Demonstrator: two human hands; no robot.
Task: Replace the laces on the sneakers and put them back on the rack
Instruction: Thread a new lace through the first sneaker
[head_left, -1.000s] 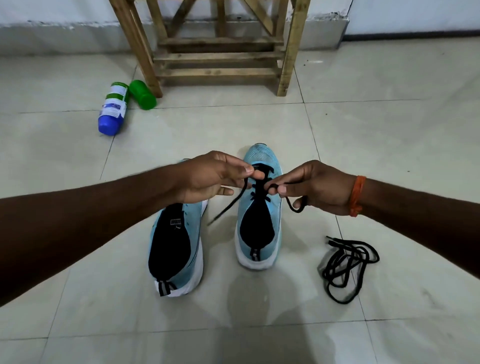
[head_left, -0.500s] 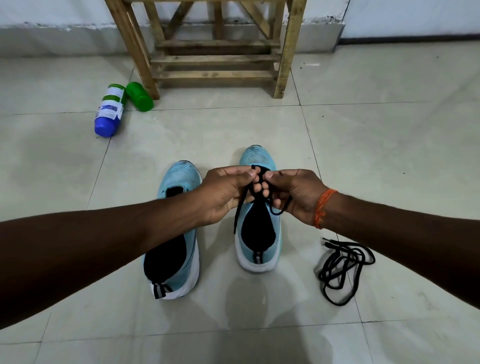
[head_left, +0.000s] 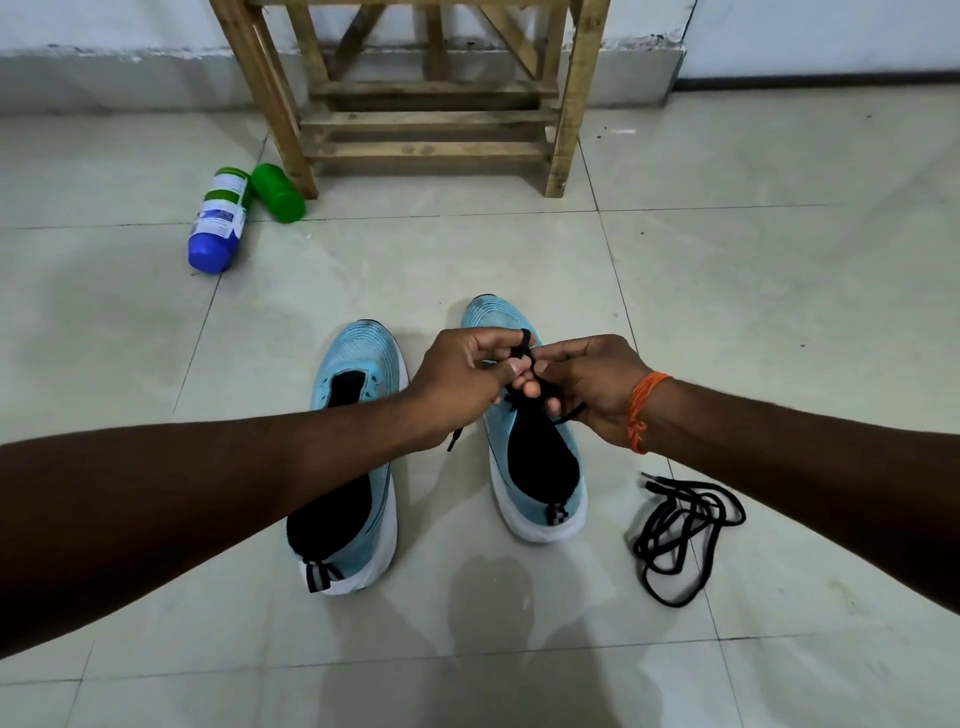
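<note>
Two light-blue sneakers with white soles stand on the tiled floor, toes pointing away from me. The left sneaker (head_left: 358, 364) has no lace in it. Over the right sneaker (head_left: 540, 483), my left hand (head_left: 462, 379) and my right hand (head_left: 587, 384) meet, both pinching a black lace (head_left: 523, 347) threaded through its eyelets. One lace end (head_left: 454, 439) hangs below my left hand. A second black lace (head_left: 680, 535) lies in a loose tangle on the floor to the right of that sneaker. The wooden rack (head_left: 431, 119) stands against the far wall.
A blue-capped white bottle (head_left: 218, 221) and a green bottle (head_left: 278, 193) lie on the floor by the rack's left leg. An orange thread band (head_left: 644, 410) is on my right wrist. Bare tiles surround the sneakers.
My hands were apart, pulling the lace ends outwards; they have come together over the right sneaker's tongue, fingertips nearly touching. The left sneaker's toe has come out from under my left arm.
</note>
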